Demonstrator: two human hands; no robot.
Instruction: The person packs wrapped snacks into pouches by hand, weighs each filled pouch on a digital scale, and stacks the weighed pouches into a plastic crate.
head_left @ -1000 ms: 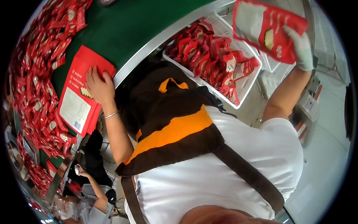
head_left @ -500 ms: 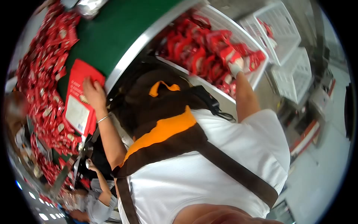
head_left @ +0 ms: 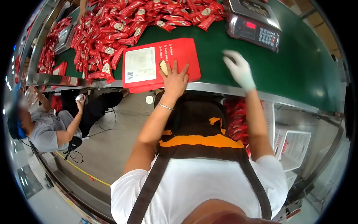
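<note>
My left hand (head_left: 175, 81) is bare and lies spread on a flat red packaging pouch (head_left: 182, 50) with a white printed label. The pouch rests on the green tabletop (head_left: 209, 67), its lower end lapping over the metal edge; another red layer shows beneath it. In a white glove, my right hand (head_left: 240, 71) hovers over the green surface to the right of the pouch. Its fingers are slightly curled and apart, with nothing visible in them. Beyond the pouch lies a large heap of small red sachets (head_left: 115, 28).
A digital scale (head_left: 253, 28) with a lit red display stands at the far right. Below the table edge, a white crate (head_left: 269, 115) holds red packets, with another white basket (head_left: 294, 147) beside it. A seated co-worker (head_left: 61, 125) is at the left.
My right hand has come out of the crate of red packets and up over the table. My left hand stays on the pouch. The view has swung round toward the table.
</note>
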